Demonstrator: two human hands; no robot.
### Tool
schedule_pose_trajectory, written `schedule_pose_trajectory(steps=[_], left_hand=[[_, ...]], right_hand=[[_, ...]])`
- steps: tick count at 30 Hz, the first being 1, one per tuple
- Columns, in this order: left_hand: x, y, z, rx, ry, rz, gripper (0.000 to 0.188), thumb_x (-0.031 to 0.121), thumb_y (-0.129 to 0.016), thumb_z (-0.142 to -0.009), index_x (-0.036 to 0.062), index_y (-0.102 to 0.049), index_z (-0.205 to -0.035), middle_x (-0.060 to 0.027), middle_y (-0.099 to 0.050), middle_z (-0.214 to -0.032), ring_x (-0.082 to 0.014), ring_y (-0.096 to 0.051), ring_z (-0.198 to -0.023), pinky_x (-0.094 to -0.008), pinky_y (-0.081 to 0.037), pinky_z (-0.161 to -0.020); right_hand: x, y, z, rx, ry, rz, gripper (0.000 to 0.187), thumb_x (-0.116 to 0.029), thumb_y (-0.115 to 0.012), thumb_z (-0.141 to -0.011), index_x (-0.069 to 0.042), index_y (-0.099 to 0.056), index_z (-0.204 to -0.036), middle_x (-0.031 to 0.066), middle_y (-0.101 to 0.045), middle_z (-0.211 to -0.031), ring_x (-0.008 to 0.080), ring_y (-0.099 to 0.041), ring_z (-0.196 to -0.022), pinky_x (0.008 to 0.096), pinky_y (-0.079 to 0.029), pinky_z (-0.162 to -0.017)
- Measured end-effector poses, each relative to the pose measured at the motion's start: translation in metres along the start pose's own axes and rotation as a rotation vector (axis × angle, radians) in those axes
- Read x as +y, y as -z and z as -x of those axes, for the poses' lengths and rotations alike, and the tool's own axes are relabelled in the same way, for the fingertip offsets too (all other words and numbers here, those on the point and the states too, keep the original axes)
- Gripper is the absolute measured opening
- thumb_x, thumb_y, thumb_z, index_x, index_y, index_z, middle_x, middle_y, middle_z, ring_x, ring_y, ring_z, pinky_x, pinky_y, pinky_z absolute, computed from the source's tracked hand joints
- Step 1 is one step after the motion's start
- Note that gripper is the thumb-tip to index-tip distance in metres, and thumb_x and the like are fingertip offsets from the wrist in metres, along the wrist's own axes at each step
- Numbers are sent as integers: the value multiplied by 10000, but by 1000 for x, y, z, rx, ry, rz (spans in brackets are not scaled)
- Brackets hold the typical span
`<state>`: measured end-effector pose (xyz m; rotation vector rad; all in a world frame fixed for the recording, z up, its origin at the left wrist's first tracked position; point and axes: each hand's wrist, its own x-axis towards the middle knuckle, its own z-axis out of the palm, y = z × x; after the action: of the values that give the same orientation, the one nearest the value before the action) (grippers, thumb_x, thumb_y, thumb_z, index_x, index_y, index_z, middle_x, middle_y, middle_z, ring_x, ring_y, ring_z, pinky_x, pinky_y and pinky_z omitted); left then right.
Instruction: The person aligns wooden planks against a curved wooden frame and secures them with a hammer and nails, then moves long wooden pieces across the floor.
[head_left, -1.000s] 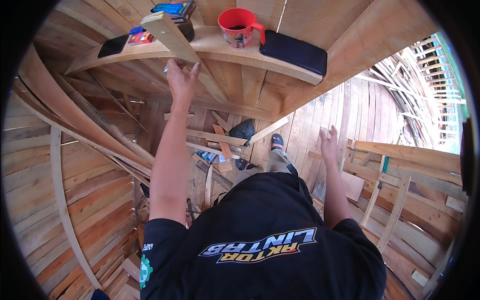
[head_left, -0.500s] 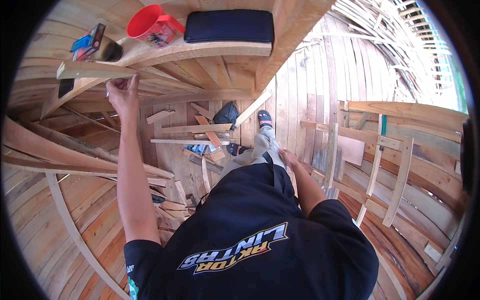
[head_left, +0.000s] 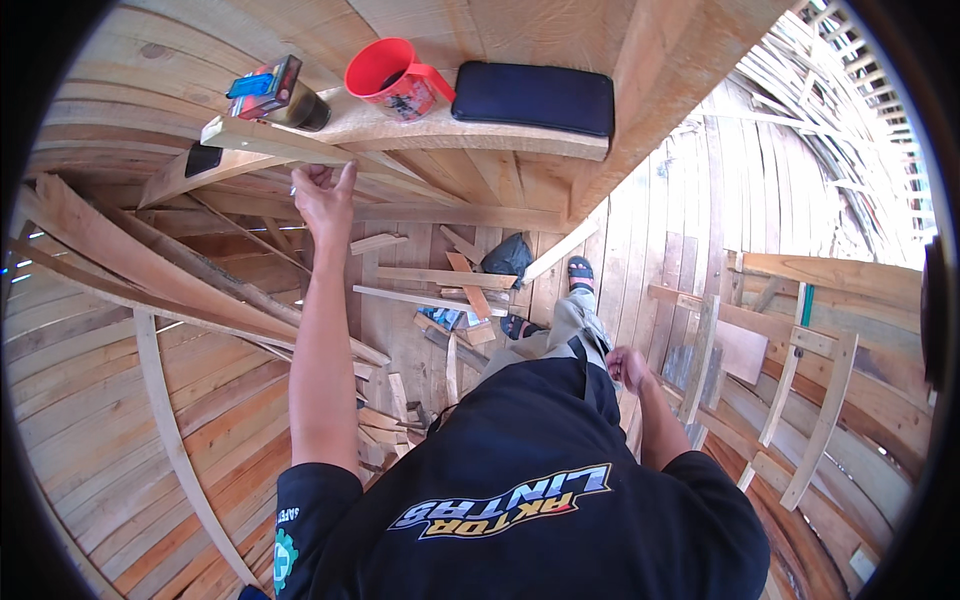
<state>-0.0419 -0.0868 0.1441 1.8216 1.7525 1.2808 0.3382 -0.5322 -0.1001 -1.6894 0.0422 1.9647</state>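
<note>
My left hand [head_left: 325,197] reaches up to the lower edge of a light wooden strip [head_left: 250,138] that juts along the ledge. Its fingers are curled with the thumb up by the wood, and a small pale spot shows at the fingers, too small to name. Whether the hand grips the strip cannot be made out. Beside my right hip, my right hand [head_left: 627,367] is closed in a loose fist; what it holds, if anything, is hidden. Above the left hand stand a red mug [head_left: 385,75] with dark contents, a dark glass [head_left: 304,108] and a small box [head_left: 280,85] topped by a blue lighter [head_left: 250,86].
A dark flat case [head_left: 533,97] lies on the wooden ledge [head_left: 480,138], with a black phone-like object [head_left: 203,159] farther left. Offcuts [head_left: 445,275] and a black plastic bag [head_left: 508,256] litter the plank floor. At right stands a wooden frame [head_left: 820,410]; curved planks [head_left: 160,420] line the left.
The whole view has shifted, so the ledge and its things sit farther right and lower. My right hand has come off the trouser leg and closed beside the hip. My left hand stays at the strip.
</note>
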Motion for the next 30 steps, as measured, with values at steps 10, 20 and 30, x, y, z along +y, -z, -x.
schedule_pose_trajectory(steps=[10, 20, 30], left_hand=[[-3, 0, 8, 37, 46, 42, 492, 162, -836, -734, -41, -493, -1022, -152, -577, -1014, -205, -621, -916, -311, -516, -847], [1, -9, 12, 85, 90, 205, 561, 134, -816, -753, -70, -478, -1151, -134, -571, -1070, -170, -588, -981, -285, -491, -906], [0, -10, 10, 71, 136, 284, 523, 111, -762, -802, -68, -474, -1201, -152, -588, -1124, -165, -592, -1000, -285, -489, -910]], right_hand=[[-10, -21, -72, 426, 128, 553, 335, -135, -542, -810, 87, -634, -1044, 173, -680, -880, 286, -655, -760, 390, -528, -701], [-13, -59, -65, 291, 239, -76, 503, 13, -421, -815, -27, -491, -1311, 122, -592, -1224, 233, -578, -1099, 341, -445, -934], [-6, -57, -109, 362, 65, -134, 436, 15, -410, -888, -11, -490, -1316, 128, -606, -1198, 227, -581, -1085, 352, -460, -957]])
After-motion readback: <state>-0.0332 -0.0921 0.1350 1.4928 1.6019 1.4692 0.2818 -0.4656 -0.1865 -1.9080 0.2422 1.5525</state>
